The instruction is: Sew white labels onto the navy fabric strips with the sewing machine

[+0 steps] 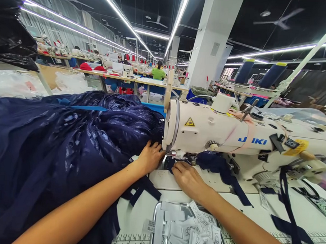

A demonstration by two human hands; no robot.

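Note:
A white sewing machine (206, 127) stands in front of me, its needle area at the left end. My left hand (150, 157) is just left of the machine head, fingers bent over navy fabric (97, 140) and gripping its edge. That fabric lies in a large gathered heap with shiny trim. Right of the needle area, my right hand (189, 179) has its fingers closed on a small navy piece (170, 163) by the presser foot. The machine head partly hides the fingertips of my left hand. Below my hands, a metal tray (156, 210) holds many printed white labels (194, 229).
Navy strips (290, 230) and black-handled scissors (307, 188) lie on the right of the table. A printed ruler tape (132, 241) runs along the front. Thread cones (273, 75) stand behind the machine. A person in green (158, 73) sits farther back among other machines.

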